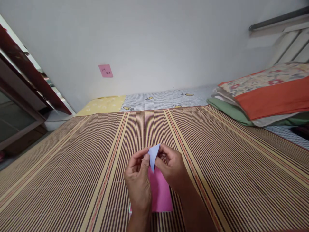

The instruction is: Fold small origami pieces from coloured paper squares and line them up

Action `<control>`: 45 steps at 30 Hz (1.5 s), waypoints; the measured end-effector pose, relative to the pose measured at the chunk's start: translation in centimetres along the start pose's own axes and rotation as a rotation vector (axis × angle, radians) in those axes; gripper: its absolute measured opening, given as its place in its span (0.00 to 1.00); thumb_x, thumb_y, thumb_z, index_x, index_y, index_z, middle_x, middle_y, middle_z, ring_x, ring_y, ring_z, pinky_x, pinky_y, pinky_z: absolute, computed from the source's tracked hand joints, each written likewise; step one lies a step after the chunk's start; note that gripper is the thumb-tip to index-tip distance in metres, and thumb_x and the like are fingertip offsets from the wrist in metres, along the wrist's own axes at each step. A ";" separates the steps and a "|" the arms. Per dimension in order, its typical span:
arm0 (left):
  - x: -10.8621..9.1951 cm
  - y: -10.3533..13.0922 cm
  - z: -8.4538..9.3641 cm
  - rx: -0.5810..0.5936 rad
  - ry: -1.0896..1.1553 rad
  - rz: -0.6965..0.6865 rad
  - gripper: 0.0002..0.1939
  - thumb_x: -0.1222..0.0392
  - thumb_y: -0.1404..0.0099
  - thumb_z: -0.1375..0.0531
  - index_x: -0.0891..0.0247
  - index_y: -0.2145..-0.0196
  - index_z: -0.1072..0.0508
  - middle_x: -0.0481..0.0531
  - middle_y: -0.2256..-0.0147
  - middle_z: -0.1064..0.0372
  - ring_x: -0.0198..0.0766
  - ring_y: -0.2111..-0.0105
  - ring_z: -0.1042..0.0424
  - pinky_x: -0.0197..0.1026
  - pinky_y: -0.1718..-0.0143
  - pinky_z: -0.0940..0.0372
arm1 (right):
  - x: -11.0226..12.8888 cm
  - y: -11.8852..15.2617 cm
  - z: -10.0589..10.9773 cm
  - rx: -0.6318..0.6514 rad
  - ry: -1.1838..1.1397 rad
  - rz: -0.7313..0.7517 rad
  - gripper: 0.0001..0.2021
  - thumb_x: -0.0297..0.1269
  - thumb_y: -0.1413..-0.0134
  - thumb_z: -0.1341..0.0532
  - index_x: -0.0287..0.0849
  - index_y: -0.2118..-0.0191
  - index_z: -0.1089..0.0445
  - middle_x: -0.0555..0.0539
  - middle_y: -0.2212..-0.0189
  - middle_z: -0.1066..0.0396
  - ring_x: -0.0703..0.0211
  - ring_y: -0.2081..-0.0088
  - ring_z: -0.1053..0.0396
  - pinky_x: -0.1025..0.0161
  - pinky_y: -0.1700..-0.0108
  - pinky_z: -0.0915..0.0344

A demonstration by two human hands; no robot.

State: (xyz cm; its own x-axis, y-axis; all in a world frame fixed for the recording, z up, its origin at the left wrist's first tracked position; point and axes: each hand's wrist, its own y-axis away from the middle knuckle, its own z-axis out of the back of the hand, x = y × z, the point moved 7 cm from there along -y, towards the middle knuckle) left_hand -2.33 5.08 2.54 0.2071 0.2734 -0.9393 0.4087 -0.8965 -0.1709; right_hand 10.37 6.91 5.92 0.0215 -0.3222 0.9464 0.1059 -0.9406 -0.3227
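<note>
A small folded piece of light blue paper (154, 155) is pinched between my two hands, its narrow point hanging downward. My left hand (140, 174) grips its left edge with the thumb in front. On the other side, my right hand (172, 166) has its fingers closed at the paper's right edge, the thumb near the lower part. Below them a bright pink sheet (162, 191) lies on the striped mat (101, 154), partly covered by my left hand and wrist.
A pink note (105, 71) with writing is stuck to the white wall (164, 42). Folded bedding (272, 93) in orange, floral and green is stacked at the right. Patterned cloth (159, 98) runs along the mat's far edge. A glass-fronted cabinet (14, 112) stands at the left.
</note>
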 end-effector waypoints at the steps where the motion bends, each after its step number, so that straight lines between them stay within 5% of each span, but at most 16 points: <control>1: -0.5 0.0 0.0 0.001 -0.063 -0.053 0.06 0.56 0.35 0.33 0.58 0.61 0.20 0.52 0.55 0.25 0.41 0.52 0.25 0.42 0.50 0.31 | 0.1 0.0 0.1 -0.029 0.046 0.031 0.06 0.27 0.42 0.41 0.43 0.70 0.35 0.53 0.74 0.36 0.63 0.72 0.37 0.66 0.69 0.38; 5: -2.4 0.1 -0.3 0.021 -0.329 -0.236 0.05 0.56 0.35 0.34 0.57 0.63 0.19 0.53 0.56 0.28 0.42 0.55 0.27 0.42 0.54 0.31 | 0.5 0.3 0.7 -0.161 0.304 0.192 0.08 0.28 0.43 0.41 0.44 0.72 0.36 0.54 0.76 0.39 0.63 0.74 0.40 0.64 0.71 0.42; 9: -2.0 0.1 -0.9 0.114 -0.334 -0.141 0.11 0.55 0.36 0.33 0.58 0.56 0.21 0.54 0.58 0.26 0.42 0.60 0.26 0.43 0.59 0.30 | 0.6 0.4 0.4 -0.183 0.450 0.319 0.07 0.24 0.45 0.43 0.44 0.68 0.34 0.51 0.72 0.34 0.60 0.71 0.36 0.63 0.68 0.39; 14: -1.0 -0.1 -0.6 0.116 -0.237 -0.026 0.10 0.54 0.34 0.36 0.61 0.58 0.24 0.54 0.60 0.24 0.41 0.62 0.24 0.43 0.59 0.29 | 0.4 0.5 0.3 -0.215 0.444 0.285 0.05 0.27 0.41 0.41 0.44 0.66 0.32 0.50 0.72 0.31 0.61 0.72 0.34 0.64 0.69 0.37; 21: -1.1 0.5 -0.5 0.037 -0.242 -0.082 0.11 0.56 0.31 0.38 0.58 0.54 0.33 0.53 0.62 0.23 0.42 0.61 0.22 0.41 0.61 0.28 | 0.3 0.5 0.4 -0.263 0.330 0.207 0.05 0.26 0.43 0.40 0.44 0.66 0.31 0.52 0.73 0.30 0.63 0.74 0.33 0.66 0.71 0.35; 25: -2.0 1.0 -0.6 -0.066 -0.287 -0.220 0.22 0.60 0.32 0.37 0.55 0.44 0.38 0.56 0.53 0.26 0.41 0.60 0.23 0.42 0.61 0.28 | 0.2 0.5 0.2 -0.234 0.273 0.168 0.05 0.27 0.43 0.40 0.44 0.67 0.31 0.53 0.75 0.31 0.64 0.76 0.33 0.68 0.73 0.35; 29: -3.6 1.6 -0.6 -0.145 -0.315 -0.480 0.32 0.65 0.36 0.34 0.51 0.39 0.41 0.58 0.38 0.38 0.42 0.55 0.27 0.43 0.59 0.29 | -0.2 0.5 0.2 -0.232 0.212 0.125 0.04 0.28 0.43 0.40 0.44 0.67 0.32 0.54 0.77 0.32 0.64 0.77 0.34 0.69 0.75 0.36; 35: -5.3 2.2 -0.6 -0.154 -0.529 -0.700 0.08 0.68 0.37 0.33 0.57 0.61 0.22 0.55 0.49 0.35 0.45 0.55 0.29 0.48 0.55 0.30 | -0.1 0.4 0.2 -0.242 0.218 0.137 0.04 0.29 0.44 0.39 0.44 0.68 0.32 0.54 0.76 0.33 0.65 0.77 0.35 0.68 0.74 0.37; 39: -5.4 1.7 -0.9 -0.052 -0.524 -0.639 0.06 0.67 0.35 0.36 0.57 0.62 0.22 0.52 0.63 0.28 0.43 0.61 0.28 0.45 0.59 0.31 | 0.2 0.4 0.3 -0.239 0.251 0.173 0.04 0.29 0.43 0.40 0.44 0.68 0.32 0.53 0.76 0.34 0.64 0.77 0.36 0.68 0.75 0.37; 45: -3.9 1.0 -0.7 -0.020 -0.596 -0.442 0.02 0.63 0.31 0.40 0.58 0.63 0.28 0.48 0.70 0.28 0.38 0.71 0.27 0.40 0.67 0.32 | 0.5 0.7 0.4 -0.291 0.300 0.189 0.04 0.28 0.44 0.39 0.44 0.67 0.31 0.53 0.75 0.32 0.63 0.76 0.35 0.67 0.73 0.36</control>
State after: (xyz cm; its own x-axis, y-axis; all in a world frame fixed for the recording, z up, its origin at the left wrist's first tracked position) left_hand -2.16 3.37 6.27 -0.4960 0.3668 -0.7871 0.3591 -0.7386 -0.5705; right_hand 10.86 6.14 6.20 -0.2795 -0.4676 0.8386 -0.1570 -0.8394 -0.5204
